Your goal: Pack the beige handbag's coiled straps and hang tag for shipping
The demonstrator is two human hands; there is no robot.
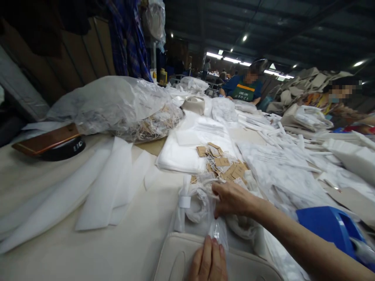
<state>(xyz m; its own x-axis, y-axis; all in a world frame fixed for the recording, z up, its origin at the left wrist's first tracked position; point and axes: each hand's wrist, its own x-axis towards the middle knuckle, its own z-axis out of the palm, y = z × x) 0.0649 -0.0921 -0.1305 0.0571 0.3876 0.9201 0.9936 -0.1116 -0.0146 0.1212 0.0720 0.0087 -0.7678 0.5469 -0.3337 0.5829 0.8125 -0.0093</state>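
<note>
At the bottom centre lies a cream padded bag (172, 255). My left hand (208, 259) rests on it with fingers extended, their tips on the edge of a clear plastic piece (218, 231). Just above, my right hand (233, 198) reaches in from the right, fingers curled at a coiled handle in clear wrap; what they hold is too small to make out. Beside it sits a wrapped white ring-shaped coil (197, 206) with a white band (184, 202). Brown cardboard tags (222, 161) with strings lie beyond my right hand.
White foam sheets (102, 187) and a brown-and-black object (48, 142) lie left. A large plastic bag of strings (117, 105) stands behind them. Stacked white packets (184, 150) lie ahead, a blue container (325, 230) right. Two people work across the table.
</note>
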